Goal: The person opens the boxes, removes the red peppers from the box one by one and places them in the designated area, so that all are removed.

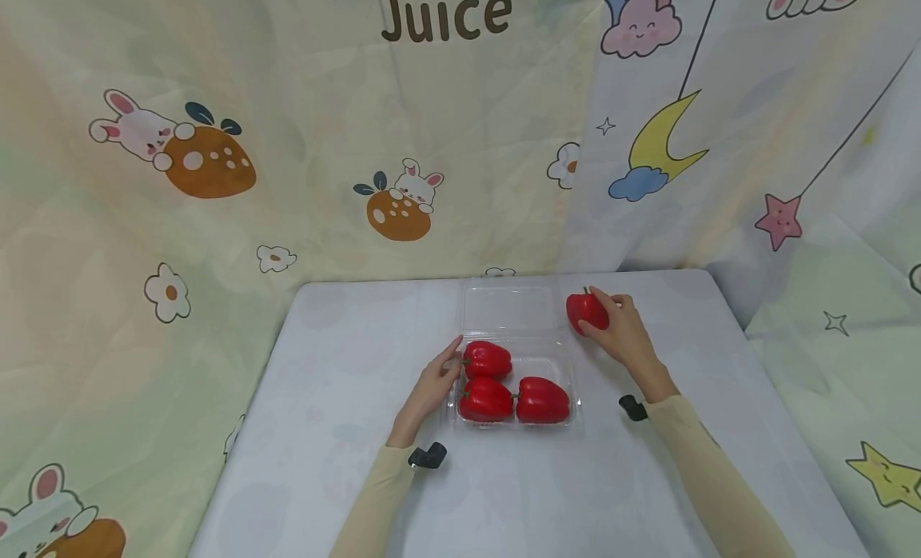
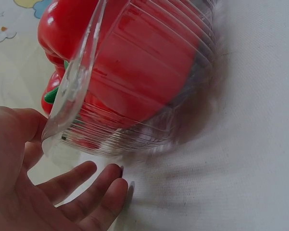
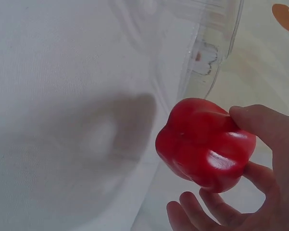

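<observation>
A clear plastic clamshell box (image 1: 576,418) lies with its lid folded back, three red bell peppers in its base: one at back left (image 1: 488,360), one at front left (image 1: 485,400), one at front right (image 1: 543,400). Beside the lid, at its right, my right hand (image 1: 624,334) holds a fourth red bell pepper (image 3: 207,144) between thumb and fingers. The pepper's shadow falls on the tabletop in the right wrist view. My left hand (image 1: 434,386) touches the box's left edge; its thumb and index tips are partly hidden behind the rim (image 2: 74,91), and the other fingers extend loosely below.
The box stands on a white tabletop (image 1: 345,366). Its transparent lid (image 1: 511,308) reaches toward the table's back edge. Behind hangs a printed cloth (image 1: 309,126) with cartoon rabbits, a moon and stars. Small black devices sit at the left wrist (image 1: 428,456) and right wrist (image 1: 633,408).
</observation>
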Tool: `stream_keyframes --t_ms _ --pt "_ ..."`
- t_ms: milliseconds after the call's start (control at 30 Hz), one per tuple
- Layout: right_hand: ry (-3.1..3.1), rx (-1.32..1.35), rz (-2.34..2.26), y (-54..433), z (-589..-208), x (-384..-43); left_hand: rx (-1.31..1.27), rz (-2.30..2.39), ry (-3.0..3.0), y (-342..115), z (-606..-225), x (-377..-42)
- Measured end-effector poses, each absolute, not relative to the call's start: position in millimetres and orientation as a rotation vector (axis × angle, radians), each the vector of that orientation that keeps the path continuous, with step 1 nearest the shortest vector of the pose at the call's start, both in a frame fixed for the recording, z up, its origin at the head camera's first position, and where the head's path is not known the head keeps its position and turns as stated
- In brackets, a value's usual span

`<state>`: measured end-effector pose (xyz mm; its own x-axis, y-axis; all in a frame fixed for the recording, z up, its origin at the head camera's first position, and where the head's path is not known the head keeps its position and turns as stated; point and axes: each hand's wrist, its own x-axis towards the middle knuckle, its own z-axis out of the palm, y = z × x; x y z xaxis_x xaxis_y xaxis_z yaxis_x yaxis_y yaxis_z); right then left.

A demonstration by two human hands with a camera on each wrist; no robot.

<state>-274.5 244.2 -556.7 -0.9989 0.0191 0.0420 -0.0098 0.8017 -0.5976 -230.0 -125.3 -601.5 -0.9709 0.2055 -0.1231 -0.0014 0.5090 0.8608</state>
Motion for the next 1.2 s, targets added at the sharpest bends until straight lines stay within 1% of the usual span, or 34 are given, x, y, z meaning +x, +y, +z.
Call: stream_keyframes --t_ms 467,1200 --pt "-2.992 -0.056 0.894 240.8 -563.4 -286.4 0.191 1.459 2.552 -125.7 -599.8 -231.0" --pt "-3.009 -0.120 0.798 236.3 -573.5 -290.6 0.184 1.449 2.547 -126.6 -604.9 -232.1"
